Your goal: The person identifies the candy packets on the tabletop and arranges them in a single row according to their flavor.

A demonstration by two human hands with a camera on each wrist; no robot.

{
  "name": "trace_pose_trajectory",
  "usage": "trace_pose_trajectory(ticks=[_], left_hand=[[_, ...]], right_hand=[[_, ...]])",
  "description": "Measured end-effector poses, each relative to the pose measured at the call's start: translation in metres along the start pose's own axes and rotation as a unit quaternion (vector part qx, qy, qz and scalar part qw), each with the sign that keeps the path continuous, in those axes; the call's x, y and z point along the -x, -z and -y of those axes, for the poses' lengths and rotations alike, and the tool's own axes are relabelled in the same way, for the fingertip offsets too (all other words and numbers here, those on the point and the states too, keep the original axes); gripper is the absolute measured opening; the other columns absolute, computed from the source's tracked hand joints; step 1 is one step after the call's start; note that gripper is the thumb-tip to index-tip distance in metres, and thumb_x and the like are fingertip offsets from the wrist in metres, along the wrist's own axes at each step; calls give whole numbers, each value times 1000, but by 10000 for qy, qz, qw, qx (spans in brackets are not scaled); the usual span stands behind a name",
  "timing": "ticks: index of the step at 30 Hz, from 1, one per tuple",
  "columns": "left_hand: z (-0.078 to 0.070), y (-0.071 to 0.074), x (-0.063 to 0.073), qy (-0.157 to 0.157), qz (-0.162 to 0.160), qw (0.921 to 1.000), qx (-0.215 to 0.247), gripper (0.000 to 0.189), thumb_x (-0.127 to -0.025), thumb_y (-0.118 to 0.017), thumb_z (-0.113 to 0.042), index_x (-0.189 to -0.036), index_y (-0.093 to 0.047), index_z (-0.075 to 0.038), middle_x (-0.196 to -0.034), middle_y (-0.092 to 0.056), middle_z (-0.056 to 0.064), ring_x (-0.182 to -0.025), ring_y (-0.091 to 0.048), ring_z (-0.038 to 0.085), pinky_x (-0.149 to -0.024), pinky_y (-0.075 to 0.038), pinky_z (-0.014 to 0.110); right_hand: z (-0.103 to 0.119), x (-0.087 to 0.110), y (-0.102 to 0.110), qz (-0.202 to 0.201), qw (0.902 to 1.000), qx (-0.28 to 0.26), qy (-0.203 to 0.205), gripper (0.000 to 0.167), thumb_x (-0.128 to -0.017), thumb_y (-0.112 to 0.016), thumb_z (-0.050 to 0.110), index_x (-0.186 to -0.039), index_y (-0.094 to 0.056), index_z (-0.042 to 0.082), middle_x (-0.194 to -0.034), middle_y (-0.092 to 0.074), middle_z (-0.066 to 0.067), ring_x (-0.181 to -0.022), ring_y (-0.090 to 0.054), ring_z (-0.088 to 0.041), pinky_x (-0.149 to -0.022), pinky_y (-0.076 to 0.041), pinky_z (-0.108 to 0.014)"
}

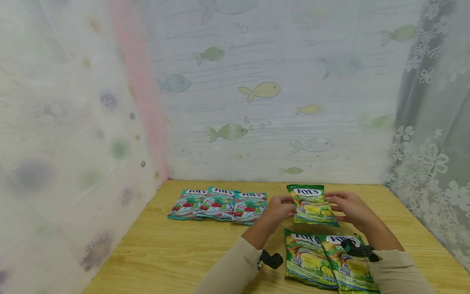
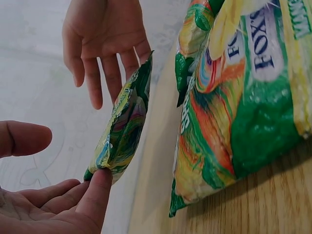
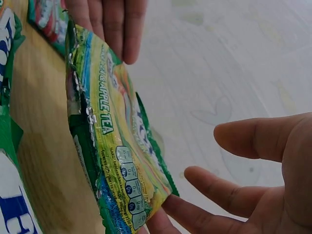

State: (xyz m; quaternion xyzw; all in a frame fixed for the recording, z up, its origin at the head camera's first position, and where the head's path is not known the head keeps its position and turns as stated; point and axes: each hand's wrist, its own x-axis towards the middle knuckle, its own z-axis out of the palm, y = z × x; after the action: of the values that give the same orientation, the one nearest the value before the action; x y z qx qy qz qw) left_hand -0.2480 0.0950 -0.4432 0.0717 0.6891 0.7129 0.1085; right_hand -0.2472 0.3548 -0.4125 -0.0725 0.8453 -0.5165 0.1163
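A yellow-and-green Fox's candy bag stands off the table between my two hands. My left hand touches the bag's left side; in the left wrist view its fingertips are at the bag's edge, with the thumb apart. My right hand is at the opposite side, its fingers extended against the bag's edge and its thumb raised away in the right wrist view. Below, two more green-yellow candy bags lie side by side, the right one partly hidden by my right wrist.
Three teal Fox's mint candy bags lie overlapping in a row, left of my left hand. Everything rests on a light wood table. A fish-patterned curtain hangs behind it, with more curtains at both sides.
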Motion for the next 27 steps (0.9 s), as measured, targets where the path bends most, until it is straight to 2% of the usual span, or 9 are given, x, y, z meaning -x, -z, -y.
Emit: trace_pose_trajectory(ticks=[8,16,21,27], left_hand=[[2,15,2,-38,101,9999,-10,61,-91,-67,-6,-150,-52,-1,-149,-55,16,-132,-59,34,-107,-53,48],[0,30,4,-174,-48,9981,-585,59,-91,-68,-9,-148,-54,0,-146,-59,15,-125,-64,29,-102,-57,43],[1,39,5,-167,-14,9980,-610,59,-93,-68,-11,-149,-53,-1,-146,-59,15,-127,-64,29,-103,-57,41],[6,50,8,-178,57,9983,-559,60,-94,-66,-12,-151,-50,-2,-151,-54,17,-134,-58,33,-107,-53,48]], right_hand=[[5,-1,-15,-12,9998,-194,77,70,-111,-47,41,-161,-27,-3,-165,-24,-32,-148,-31,-56,-109,-49,-58],[9,-6,-30,-91,9980,-620,15,70,-109,-51,41,-162,-28,0,-166,-25,-29,-149,-31,-53,-111,-47,-59],[8,-10,-40,-60,9964,-838,124,66,-110,-52,35,-161,-29,1,-166,-25,-28,-150,-28,-53,-113,-43,-62],[7,-14,-53,6,9941,-1067,219,65,-110,-53,32,-161,-29,-1,-164,-28,-29,-151,-25,-54,-116,-36,-67]])
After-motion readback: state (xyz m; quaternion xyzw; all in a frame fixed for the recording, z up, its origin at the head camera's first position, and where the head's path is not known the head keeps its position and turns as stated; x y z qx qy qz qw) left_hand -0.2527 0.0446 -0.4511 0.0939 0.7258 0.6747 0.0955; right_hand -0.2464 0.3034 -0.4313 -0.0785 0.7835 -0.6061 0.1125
